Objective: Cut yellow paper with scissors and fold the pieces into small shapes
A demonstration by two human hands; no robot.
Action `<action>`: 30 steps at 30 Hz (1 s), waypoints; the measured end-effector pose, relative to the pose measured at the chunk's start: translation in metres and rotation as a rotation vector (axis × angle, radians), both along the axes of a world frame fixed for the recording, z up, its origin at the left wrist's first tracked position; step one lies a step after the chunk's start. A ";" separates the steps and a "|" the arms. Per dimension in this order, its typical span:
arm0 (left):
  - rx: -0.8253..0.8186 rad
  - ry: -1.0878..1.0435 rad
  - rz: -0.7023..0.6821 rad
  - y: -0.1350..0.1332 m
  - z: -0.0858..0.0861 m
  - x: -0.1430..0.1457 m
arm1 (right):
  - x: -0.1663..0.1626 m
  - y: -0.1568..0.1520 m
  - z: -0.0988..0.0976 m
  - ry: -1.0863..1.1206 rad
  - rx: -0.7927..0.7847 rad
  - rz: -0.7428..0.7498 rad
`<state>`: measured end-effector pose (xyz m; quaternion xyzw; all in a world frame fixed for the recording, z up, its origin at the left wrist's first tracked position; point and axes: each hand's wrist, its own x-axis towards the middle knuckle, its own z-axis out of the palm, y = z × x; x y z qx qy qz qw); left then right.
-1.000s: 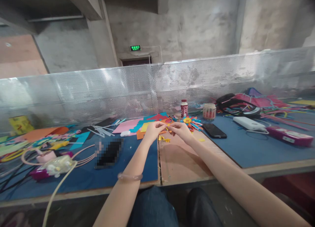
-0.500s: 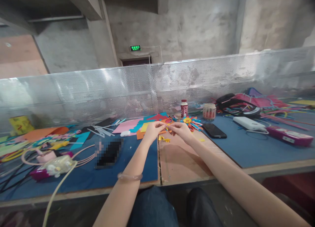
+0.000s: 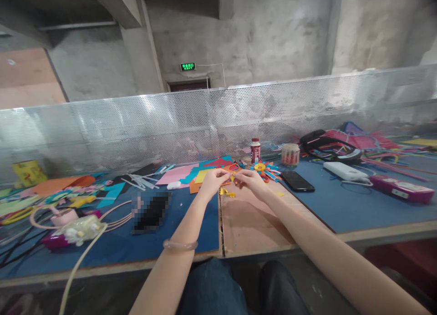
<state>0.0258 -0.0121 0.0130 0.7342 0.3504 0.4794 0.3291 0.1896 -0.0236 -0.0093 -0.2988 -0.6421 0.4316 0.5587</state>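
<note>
Over the middle of the table, my left hand (image 3: 214, 182) and my right hand (image 3: 251, 180) meet fingertip to fingertip. Between them they pinch a small yellow paper piece (image 3: 233, 176), mostly covered by the fingers. Just below lie yellow paper scraps (image 3: 227, 193) on the bare wooden board (image 3: 256, 224). A paper flower (image 3: 260, 167) with a yellow centre and orange, blue and red petals sits right behind my right hand. Coloured paper sheets (image 3: 182, 173) in pink, blue, yellow and orange spread out beyond my left hand.
A black phone (image 3: 297, 181), a glass jar (image 3: 290, 154) and a small red-capped bottle (image 3: 255, 151) stand or lie to the right. Left are a power strip with plugs (image 3: 77, 231), looped cables and a pixelated dark object (image 3: 152, 213). A perforated metal screen (image 3: 136, 124) closes the back.
Both hands stay almost in place. The fingers of my right hand have shifted slightly around the yellow paper piece; everything else looks the same.
</note>
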 end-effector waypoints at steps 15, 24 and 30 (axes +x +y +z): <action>-0.122 -0.061 -0.062 -0.002 -0.002 0.002 | -0.001 -0.001 -0.001 -0.067 0.028 -0.049; -0.217 -0.156 -0.025 -0.004 -0.001 0.003 | -0.001 0.000 -0.002 -0.055 -0.005 -0.048; -0.221 -0.017 -0.064 -0.005 -0.002 0.004 | -0.001 0.003 -0.003 -0.046 0.012 -0.086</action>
